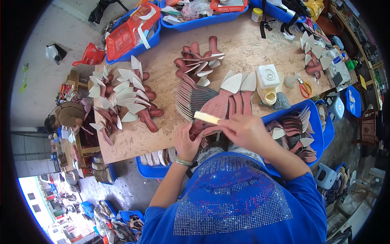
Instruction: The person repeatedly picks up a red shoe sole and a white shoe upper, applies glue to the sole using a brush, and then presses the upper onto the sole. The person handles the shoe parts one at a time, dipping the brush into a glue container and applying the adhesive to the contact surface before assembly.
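Note:
Reddish-brown shoe insoles [215,106] lie fanned out in overlapping rows at the table's front edge. My left hand [187,143] is closed on their near, narrow end. In my right hand [245,131] is a flat, pale brush [206,118], gripped between thumb and fingers and held across the insoles; whether it touches them I cannot tell. White pointed toe pieces [231,83] sit on the far ends of a few insoles. Just beyond my right hand stands a cut white plastic jug [269,77] with a yellowish, crusted opening.
More insoles with white tips lie in piles at left [136,95], back middle [199,59] and far right [313,61]. Orange-handled pliers [304,88] rest on the wooden table [243,36]. A blue tub [317,122] of insoles stands at my right. Another person [69,114] bends over at left.

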Available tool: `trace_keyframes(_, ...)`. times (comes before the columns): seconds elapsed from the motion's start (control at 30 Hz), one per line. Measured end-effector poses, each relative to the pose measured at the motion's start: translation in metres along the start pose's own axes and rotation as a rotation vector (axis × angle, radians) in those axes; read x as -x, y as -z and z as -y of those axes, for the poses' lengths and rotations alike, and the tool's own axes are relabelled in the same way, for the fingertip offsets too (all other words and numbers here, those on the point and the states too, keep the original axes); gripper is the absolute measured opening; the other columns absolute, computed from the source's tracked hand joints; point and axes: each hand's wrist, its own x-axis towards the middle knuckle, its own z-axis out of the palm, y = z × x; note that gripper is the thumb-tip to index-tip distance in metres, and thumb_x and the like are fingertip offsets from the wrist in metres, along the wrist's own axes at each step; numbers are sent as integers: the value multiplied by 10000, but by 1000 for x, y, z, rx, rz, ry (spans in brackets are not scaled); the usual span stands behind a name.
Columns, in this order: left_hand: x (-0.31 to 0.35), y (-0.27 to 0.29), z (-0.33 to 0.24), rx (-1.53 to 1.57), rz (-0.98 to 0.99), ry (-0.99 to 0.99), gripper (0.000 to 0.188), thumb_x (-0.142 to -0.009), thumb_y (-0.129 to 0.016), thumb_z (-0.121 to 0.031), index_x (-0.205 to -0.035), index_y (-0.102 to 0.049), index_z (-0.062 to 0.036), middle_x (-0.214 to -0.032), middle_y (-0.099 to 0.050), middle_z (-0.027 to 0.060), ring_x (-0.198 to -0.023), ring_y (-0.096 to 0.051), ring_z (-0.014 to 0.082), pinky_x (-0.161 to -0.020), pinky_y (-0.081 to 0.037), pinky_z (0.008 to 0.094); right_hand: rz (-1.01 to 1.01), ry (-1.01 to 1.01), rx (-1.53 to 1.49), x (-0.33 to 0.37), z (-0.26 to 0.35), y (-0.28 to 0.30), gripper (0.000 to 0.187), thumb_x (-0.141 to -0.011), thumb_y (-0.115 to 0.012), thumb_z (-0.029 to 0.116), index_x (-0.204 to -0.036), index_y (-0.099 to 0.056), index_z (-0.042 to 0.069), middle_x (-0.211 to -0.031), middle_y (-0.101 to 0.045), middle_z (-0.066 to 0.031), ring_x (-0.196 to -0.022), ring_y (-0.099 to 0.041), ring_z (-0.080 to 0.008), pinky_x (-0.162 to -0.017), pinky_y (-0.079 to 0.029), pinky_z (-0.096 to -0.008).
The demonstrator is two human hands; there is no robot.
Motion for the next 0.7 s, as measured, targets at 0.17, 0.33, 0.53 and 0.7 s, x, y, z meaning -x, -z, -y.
trace_keyframes(0.17, 10, 15, 6, 32, -38, 85, 546, -658, -832, -165, -1106, -554, -26, -988, -581, 151, -929, -571, 343, -804, -475, 419, 158, -256, 219, -15, -61, -8, 168, -828, -617, 236, -869, -713, 105, -736, -671, -122, -661, -657, -294, -571, -522, -398)
trace_keyframes(0.33, 33, 32, 19, 42, -95, 209, 542, -671, -838, -180, -1103, -548, -25, -985, -585, 159, -906, -581, 343, -799, -478, 415, 24, -228, 148, -28, -54, -16, 175, -834, -621, 224, -889, -730, 98, -690, -666, -120, -648, -653, -300, -602, -523, -386)
trace_keyframes(0.53, 64, 60, 36, 5, -148, 317, 542, -682, -827, -191, -1111, -546, -15, -982, -578, 150, -903, -569, 320, -805, -464, 385, 250, -349, 33, -55, -11, -37, 179, -841, -666, 162, -957, -719, 37, -699, -672, -120, -608, -658, -245, -577, -509, -347)
trace_keyframes(0.7, 105, 75, 79, 384, -421, 855, 298, -845, -690, -156, -1072, -566, -7, -950, -537, 66, -870, -531, 174, -750, -440, 286, 244, -337, -91, -58, -22, -58, 192, -879, -646, 159, -1002, -711, 25, -623, -663, -91, -471, -617, -135, -440, -460, -268)
